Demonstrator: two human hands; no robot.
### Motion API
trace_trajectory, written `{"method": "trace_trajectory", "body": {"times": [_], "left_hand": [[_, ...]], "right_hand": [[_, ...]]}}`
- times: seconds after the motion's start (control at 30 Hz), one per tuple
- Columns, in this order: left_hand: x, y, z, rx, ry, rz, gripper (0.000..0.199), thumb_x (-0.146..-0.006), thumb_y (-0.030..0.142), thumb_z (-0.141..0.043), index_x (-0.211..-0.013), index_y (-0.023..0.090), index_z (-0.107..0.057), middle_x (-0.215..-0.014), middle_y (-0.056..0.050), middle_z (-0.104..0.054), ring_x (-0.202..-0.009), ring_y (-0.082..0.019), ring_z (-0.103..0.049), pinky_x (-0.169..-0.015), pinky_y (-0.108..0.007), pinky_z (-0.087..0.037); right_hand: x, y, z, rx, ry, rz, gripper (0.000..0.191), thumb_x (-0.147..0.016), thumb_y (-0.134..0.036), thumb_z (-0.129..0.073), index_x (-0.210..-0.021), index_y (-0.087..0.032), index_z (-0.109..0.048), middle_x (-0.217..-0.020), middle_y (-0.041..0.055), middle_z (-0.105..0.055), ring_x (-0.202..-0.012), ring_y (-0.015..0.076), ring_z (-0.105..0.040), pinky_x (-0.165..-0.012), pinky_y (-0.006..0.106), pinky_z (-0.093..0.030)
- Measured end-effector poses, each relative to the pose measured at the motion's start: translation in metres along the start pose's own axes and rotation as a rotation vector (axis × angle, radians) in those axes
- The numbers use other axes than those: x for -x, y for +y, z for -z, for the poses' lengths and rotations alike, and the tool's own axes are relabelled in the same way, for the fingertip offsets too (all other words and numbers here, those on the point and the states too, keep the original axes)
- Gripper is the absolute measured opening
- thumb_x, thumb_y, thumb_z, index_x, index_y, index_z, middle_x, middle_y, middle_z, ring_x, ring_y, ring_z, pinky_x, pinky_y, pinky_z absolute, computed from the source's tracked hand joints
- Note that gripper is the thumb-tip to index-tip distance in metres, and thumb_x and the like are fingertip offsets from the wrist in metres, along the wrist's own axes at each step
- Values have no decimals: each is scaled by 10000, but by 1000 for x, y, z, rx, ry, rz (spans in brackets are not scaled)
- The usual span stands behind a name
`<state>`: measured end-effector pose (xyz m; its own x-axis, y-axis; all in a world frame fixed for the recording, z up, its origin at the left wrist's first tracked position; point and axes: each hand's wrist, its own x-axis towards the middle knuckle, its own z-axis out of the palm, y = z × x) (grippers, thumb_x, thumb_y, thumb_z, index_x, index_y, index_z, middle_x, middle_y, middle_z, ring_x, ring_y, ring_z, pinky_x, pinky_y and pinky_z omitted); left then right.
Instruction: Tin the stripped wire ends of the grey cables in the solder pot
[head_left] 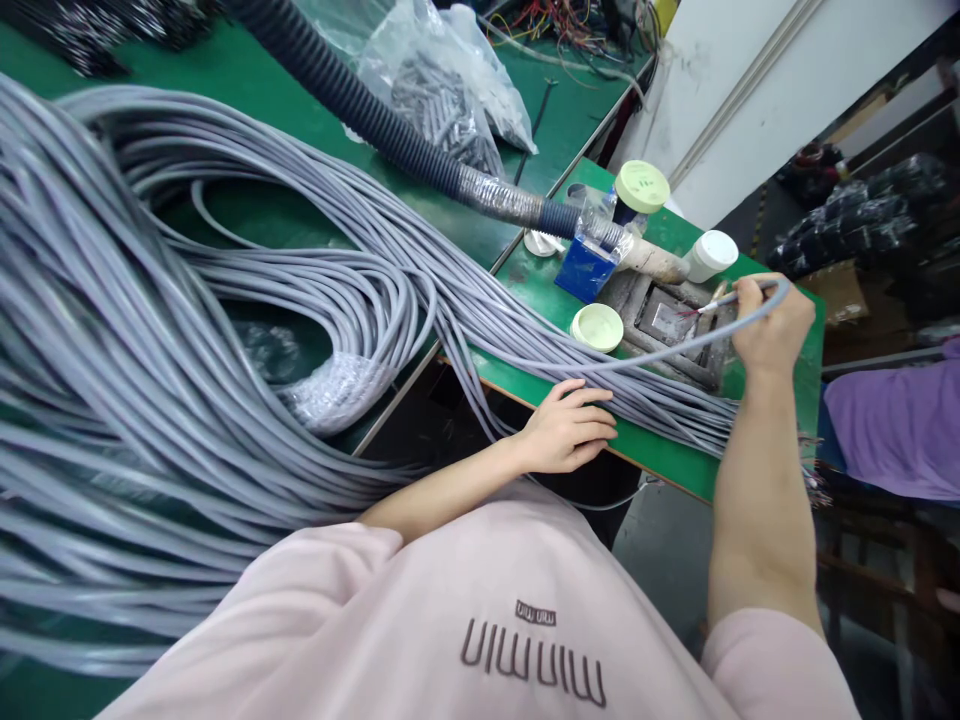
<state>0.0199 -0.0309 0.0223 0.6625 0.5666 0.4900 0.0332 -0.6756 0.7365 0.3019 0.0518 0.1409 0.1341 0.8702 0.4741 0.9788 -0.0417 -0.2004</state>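
Observation:
My right hand [776, 325] is closed around a grey cable [675, 347] near its end, which bends over in a loop. The thin stripped wires [688, 313] at that end reach down to the shiny square of a solder pot [673, 318]; whether they touch the metal I cannot tell. My left hand [571, 428] lies with fingers stretched out at the edge of a bundle of grey cables [645, 395], palm down, touching it. The bundle's bare ends [816, 485] stick out past my right forearm.
A black ribbed hose [360, 95] crosses above the green bench [517, 275], ending near the pot. Around it stand a blue box [585, 268], a green-lidded jar [642, 187], a white jar [712, 253] and a shallow lid [597, 327]. Large cable coils [247, 400] fill the left. A purple-sleeved person [900, 420] is at right.

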Motion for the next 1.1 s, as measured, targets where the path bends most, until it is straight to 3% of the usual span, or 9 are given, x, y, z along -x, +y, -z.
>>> {"method": "trace_trajectory", "body": {"times": [0.07, 0.13, 0.2, 0.33, 0.43, 0.53, 0.67, 1.1], "left_hand": [[-5, 22, 22, 351, -202, 14, 248, -918, 325, -554, -1046, 198, -724, -1039, -81, -751, -1076, -202, -672, -1022, -352, -472], [-9, 43, 42, 699, -402, 57, 291, -929, 345, -553, -1110, 182, -713, -1068, -105, -744, -992, -183, -702, -907, -283, -538], [-12, 55, 51, 891, -454, 110, 313, -909, 374, -594, -1088, 154, -725, -1041, -127, -748, -969, -197, -707, -887, -291, -551], [-17, 54, 36, 1034, -202, 468, 464, -860, 517, -630, -1093, 123, -705, -942, -119, -754, -871, -170, -704, -845, -295, -551], [-19, 46, 17, 1101, -65, 596, 564, -802, 639, -621, -965, 108, -716, -819, -87, -738, -719, -129, -669, -722, -254, -536], [-19, 46, 8, 1091, 37, 659, 566, -746, 663, -660, -796, 101, -708, -684, -43, -686, -612, -92, -604, -638, -219, -494], [-18, 52, 8, 1090, 61, 699, 554, -709, 649, -702, -763, 99, -717, -666, -33, -673, -607, -85, -584, -639, -218, -488], [-12, 52, 1, 1045, 171, 695, 455, -735, 556, -735, -770, 103, -732, -657, -33, -675, -588, -79, -554, -611, -214, -467]], "right_hand": [[22, -16, 22, -119, 97, 80, 305, -955, -343, -466, -962, -147, -700, -958, 136, -733, -907, 212, -654, -871, 330, -466], [51, -32, 40, -211, 161, 148, 263, -937, -325, -516, -1014, -173, -717, -1013, 120, -734, -979, 226, -659, -922, 367, -482], [82, -46, 50, -303, 176, 226, 235, -902, -267, -568, -1087, -237, -711, -1094, 90, -728, -1030, 246, -664, -937, 418, -508], [140, -62, 53, -396, 72, 460, 504, -815, -165, -673, -1265, -389, -624, -1212, 14, -708, -1091, 287, -658, -913, 507, -541], [175, -69, 46, -403, -27, 518, 599, -809, -141, -687, -1344, -382, -567, -1241, 23, -695, -1162, 299, -619, -921, 530, -538], [202, -74, 38, -442, -64, 528, 594, -821, -130, -677, -1354, -362, -559, -1261, 35, -684, -1186, 293, -605, -923, 530, -539], [221, -77, 33, -485, -72, 470, 564, -836, -137, -659, -1342, -369, -567, -1261, 33, -683, -1176, 287, -614, -913, 537, -545], [230, -79, 30, -516, -55, 432, 558, -837, -150, -656, -1341, -374, -573, -1219, 33, -706, -1108, 278, -647, -893, 532, -544]]}}
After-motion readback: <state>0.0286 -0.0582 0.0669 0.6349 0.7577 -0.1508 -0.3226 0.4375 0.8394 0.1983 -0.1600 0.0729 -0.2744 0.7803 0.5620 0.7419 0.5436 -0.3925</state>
